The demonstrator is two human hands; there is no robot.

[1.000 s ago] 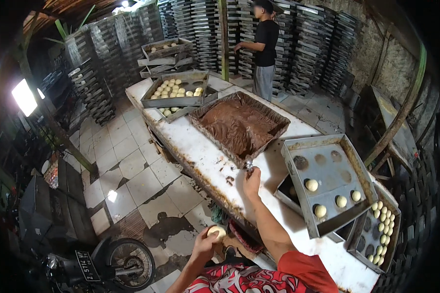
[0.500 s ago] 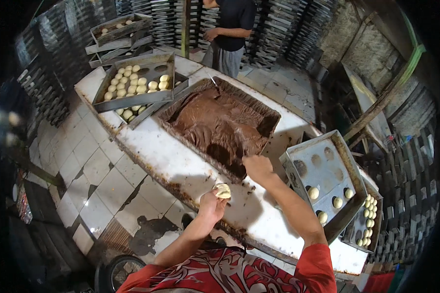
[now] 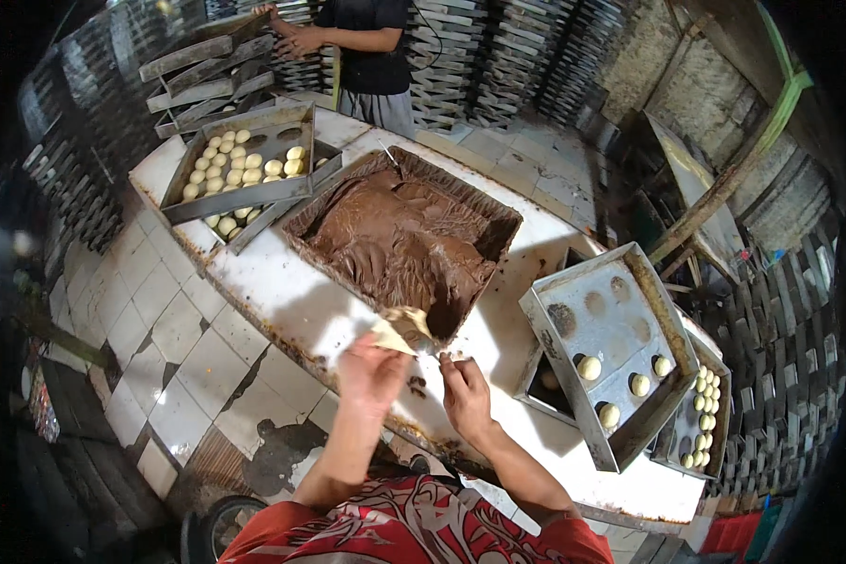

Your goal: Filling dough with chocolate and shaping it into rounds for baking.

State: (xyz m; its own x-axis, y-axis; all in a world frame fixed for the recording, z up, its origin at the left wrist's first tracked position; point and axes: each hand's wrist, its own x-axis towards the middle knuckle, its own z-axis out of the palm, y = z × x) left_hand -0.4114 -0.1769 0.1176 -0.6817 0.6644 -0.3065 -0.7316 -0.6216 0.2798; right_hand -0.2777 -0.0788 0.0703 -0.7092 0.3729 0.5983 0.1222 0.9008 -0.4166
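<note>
White tabletop [image 3: 254,268] backs 1 thin, pale dough piece [image 3: 392,338] bearing brown paste [image 3: 407,326].

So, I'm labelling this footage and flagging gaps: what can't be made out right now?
All in the head view:
- Tool: gripped part, hidden by the right hand.
- Dough: gripped edge, hidden by the left hand's fingers.
- Co-worker: head, cut off by the top edge.
- Wheel: lower part, cut off by the bottom edge.

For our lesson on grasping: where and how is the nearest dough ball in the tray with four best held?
Pinch the dough ball around its rounded sides, probably from above: its top is uncovered, while the tray is walled all round, likely hindering a low sideways approach.
</note>
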